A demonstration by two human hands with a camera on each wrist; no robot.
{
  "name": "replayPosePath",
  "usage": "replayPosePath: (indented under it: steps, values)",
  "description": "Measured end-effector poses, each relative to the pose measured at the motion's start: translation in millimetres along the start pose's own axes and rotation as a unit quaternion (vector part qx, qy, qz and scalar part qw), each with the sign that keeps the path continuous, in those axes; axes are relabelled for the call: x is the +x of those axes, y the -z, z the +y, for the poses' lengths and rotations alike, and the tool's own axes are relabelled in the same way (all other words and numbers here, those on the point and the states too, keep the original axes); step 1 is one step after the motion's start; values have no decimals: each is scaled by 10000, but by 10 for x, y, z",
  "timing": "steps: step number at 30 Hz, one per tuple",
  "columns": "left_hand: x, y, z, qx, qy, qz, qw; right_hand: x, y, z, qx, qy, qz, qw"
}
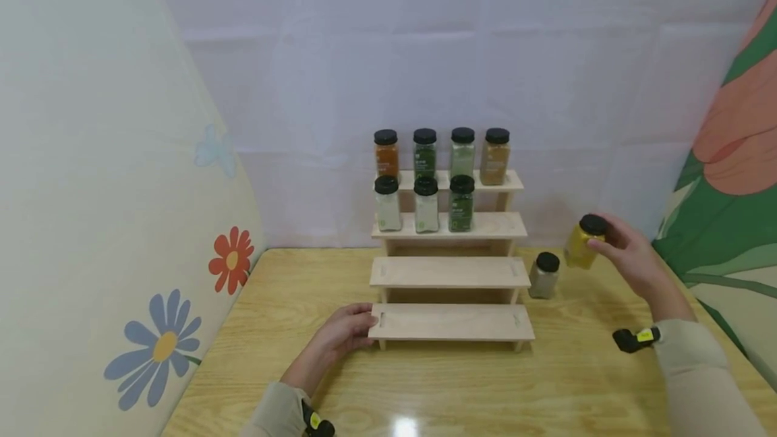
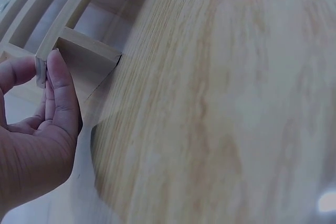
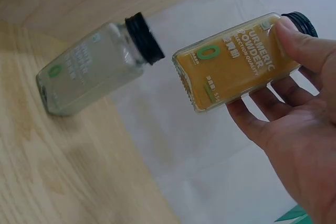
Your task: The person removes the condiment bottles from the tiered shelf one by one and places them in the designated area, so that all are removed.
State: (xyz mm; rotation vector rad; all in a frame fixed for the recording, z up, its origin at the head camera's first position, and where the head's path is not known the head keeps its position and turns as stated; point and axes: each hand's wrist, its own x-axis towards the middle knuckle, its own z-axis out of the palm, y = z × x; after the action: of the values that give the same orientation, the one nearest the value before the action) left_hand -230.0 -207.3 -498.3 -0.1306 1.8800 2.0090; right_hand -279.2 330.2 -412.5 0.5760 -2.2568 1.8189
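Observation:
My right hand (image 1: 631,255) grips a jar of turmeric powder (image 3: 236,61) by its upper part, thumb on one side and fingers on the other. The jar is yellow with a black lid and is held up off the table, right of the rack. A jar of pale grey powder (image 1: 543,276) stands on the table between it and the wooden tiered rack (image 1: 449,272). At the rack's lowest step, my left hand (image 1: 342,332) pinches the left end of the board, thumb and fingers on opposite faces in the left wrist view (image 2: 47,124).
Several black-lidded spice jars (image 1: 425,154) stand in a row on the rack's top step. The second step bears two pale jars (image 1: 388,206) and a green one (image 1: 461,205). White cloth (image 1: 340,100) hangs behind the wooden table (image 1: 425,383); flowered panels flank both sides.

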Motion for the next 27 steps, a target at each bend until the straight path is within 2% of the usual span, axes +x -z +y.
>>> replayPosePath:
  steps: [8, 15, 22, 27]
  values:
    - [-14, -11, 14, -2, 4, 3, 10000, -118, 77, 161, -987, -438, 73, 9941]
    - [-34, -14, 22, -10, -15, 2, 10000, -165, 85, 309, -1020, -352, -19, 9942]
    - [-27, -12, 9, 24, 57, 146, 9999, -204, 87, 427, -1014, -557, -153, 9932]
    - [-25, -8, 4, 68, -9, 111, 9999, -235, 89, 534, -941, -534, -230, 9939]
